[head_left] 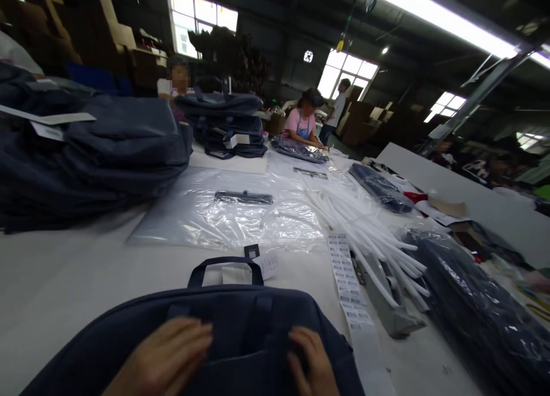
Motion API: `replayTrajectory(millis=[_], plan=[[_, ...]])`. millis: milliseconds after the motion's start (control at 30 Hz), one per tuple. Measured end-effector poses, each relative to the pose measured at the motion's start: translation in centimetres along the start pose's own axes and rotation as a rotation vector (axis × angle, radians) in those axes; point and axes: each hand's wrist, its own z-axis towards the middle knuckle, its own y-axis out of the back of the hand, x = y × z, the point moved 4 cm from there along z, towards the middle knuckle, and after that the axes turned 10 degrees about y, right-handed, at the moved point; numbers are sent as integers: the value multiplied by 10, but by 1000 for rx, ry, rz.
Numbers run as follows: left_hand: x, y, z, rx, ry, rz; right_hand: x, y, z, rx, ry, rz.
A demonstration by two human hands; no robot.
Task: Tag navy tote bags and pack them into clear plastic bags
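Note:
A dark navy bag (pixel 232 316) lies across the near edge of the white table. Its carry handle (pixel 226 262) stands up on the far side, with a small black tag (pixel 251 251) and a white label (pixel 268 264) beside it. My left hand (pixel 163 356) rests on the bag's upper face, fingers stretched out and slightly blurred. On the bag's right part lies my right hand (pixel 313 361), its fingers bent and the thumb apart. Neither hand appears to grip anything. The bag's lower part runs out of view.
Stacked navy bags (pixel 98 149) fill the left, with another stack (pixel 227 126) behind. Clear plastic sleeves (pixel 244 212) lie ahead. Barcode stickers (pixel 344 275), white foam tubes (pixel 365 230) and a wrapped bag (pixel 476 310) are on the right. A person (pixel 303 124) works across the table.

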Motion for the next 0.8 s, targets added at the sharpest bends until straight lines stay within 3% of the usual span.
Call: replayTrajectory(millis=[33,100,200,300,433,567,667,800], plan=[[16,2,41,-32,107,13,2,1,35,-50,-13,-27],[51,-11,114,37,365,47,0,-4,104,-169,-58,-107],[95,-57,169,338,806,-103,-15,-37,179,-31,-195,-150],[103,-85,174,534,890,-299,-26,-72,206,131,-201,-150],[96,-84,143,661,988,-510,-26,-86,197,71,-102,-162],[99,-80,125,614,1109,-535,-21,-79,184,-43,-67,-216],[97,-93,130,566,1142,-712,-12,-78,177,-83,-8,-265],[79,-115,145,532,1145,-921,9,-94,160,63,239,-314]])
